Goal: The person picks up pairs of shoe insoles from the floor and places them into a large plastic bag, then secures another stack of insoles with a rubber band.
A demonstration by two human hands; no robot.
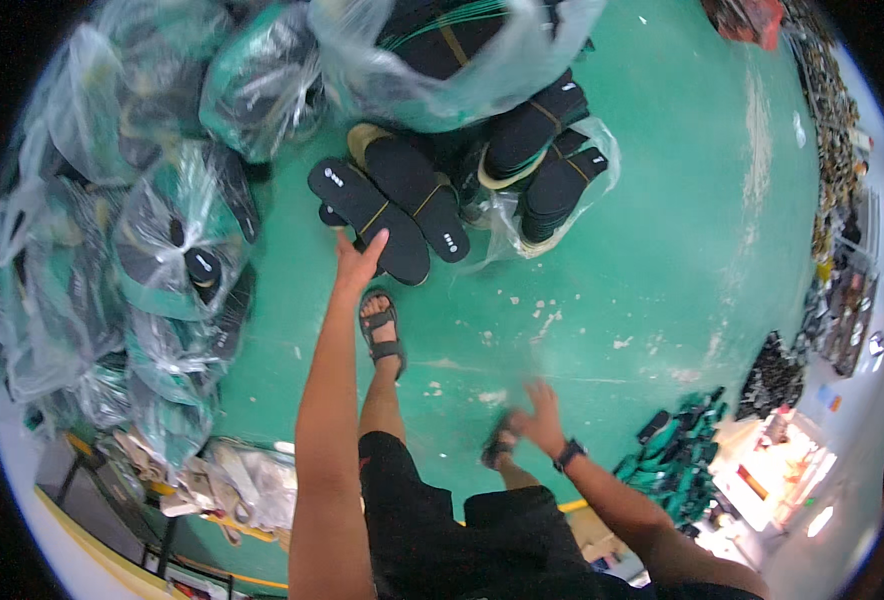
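My left hand point(359, 256) reaches down to a bundle of black shoe soles point(370, 212) tied with a yellow band, and its fingers grip the bundle's near edge. A second banded bundle of soles point(417, 186) lies right beside it. My right hand point(539, 414) hangs free above the green floor point(662, 230), fingers spread, holding nothing. It wears a dark watch on the wrist. My sandalled left foot point(382, 326) stands just below the bundles.
Clear plastic bags full of black soles point(162, 240) pile along the left and back. An open bag point(452, 50) and more banded sole stacks point(552, 170) sit behind. Green and black parts point(677, 455) lie at right, beige pieces point(212, 480) at lower left.
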